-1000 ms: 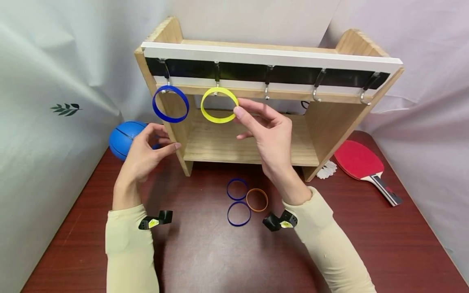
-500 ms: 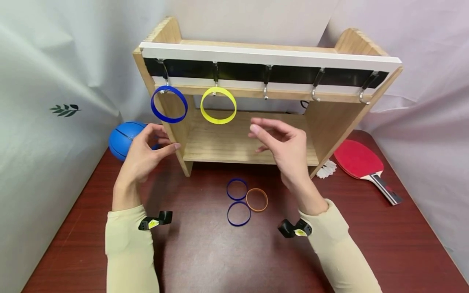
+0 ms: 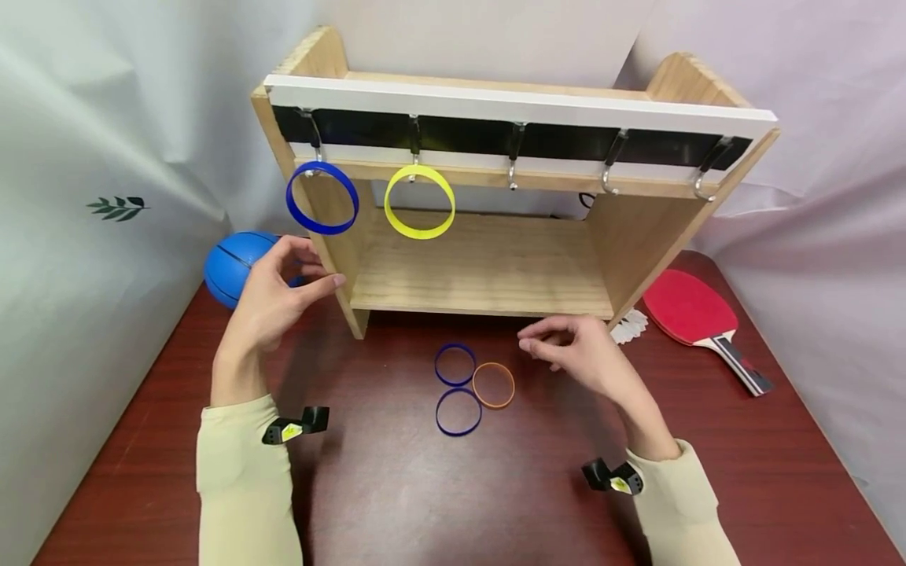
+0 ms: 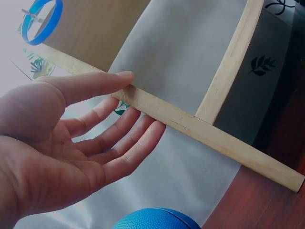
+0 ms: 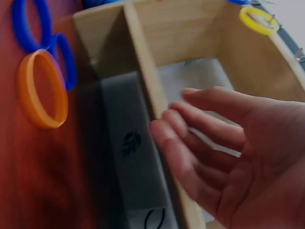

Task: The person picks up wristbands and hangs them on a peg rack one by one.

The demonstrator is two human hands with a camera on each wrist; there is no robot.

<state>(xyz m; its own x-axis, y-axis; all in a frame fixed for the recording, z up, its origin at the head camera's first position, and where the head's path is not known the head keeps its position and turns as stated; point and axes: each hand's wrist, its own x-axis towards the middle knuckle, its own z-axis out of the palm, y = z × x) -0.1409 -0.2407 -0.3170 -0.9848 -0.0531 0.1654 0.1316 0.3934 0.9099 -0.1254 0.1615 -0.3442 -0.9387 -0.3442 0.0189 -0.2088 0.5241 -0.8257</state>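
My left hand (image 3: 267, 295) holds the left side panel of the wooden shelf (image 3: 481, 259), thumb on the inner side and fingers on the outer side in the left wrist view. A blue ring (image 3: 322, 198) hangs from the leftmost hook, and a yellow ring (image 3: 420, 202) hangs from the second hook. My right hand (image 3: 576, 352) holds nothing, fingers loosely bent, below the shelf's front edge and to the right of the loose rings. On the table lie two blue rings (image 3: 458, 412) and an orange ring (image 3: 493, 385), close together.
Three more hooks (image 3: 610, 165) stick out along the shelf's front rail with no rings on them. A blue ball (image 3: 237, 267) stands left of the shelf. On its right lie a white shuttlecock (image 3: 628, 325) and a red table tennis bat (image 3: 690, 306).
My right hand has let go of the yellow ring, leaving it on the second hook, and has moved down and right toward the table. The left hand stays at the side panel.
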